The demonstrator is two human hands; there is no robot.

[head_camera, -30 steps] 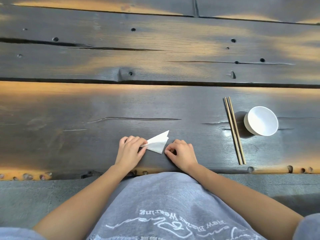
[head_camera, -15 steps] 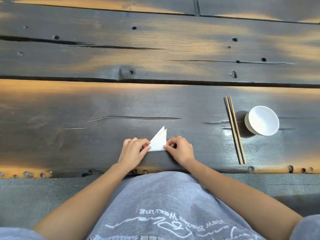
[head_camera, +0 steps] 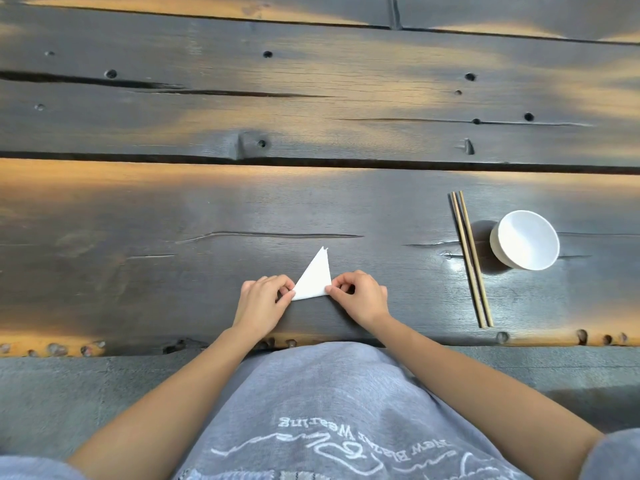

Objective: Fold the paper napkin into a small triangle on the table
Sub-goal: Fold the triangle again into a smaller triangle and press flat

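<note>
Napkin (head_camera: 314,279) lies pinched between both hands (head_camera: 313,298).

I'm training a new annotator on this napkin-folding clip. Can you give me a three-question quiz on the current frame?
1. True or false: the napkin already forms a triangle.
2. Which hands touch it? A) left hand only B) right hand only C) both
3. Fill in: the chopsticks lie just left of the white ____.

Key: 1 true, flat on the table with its tip pointing away from the person. 2 C, one pinching each near corner. 3 bowl.
</note>
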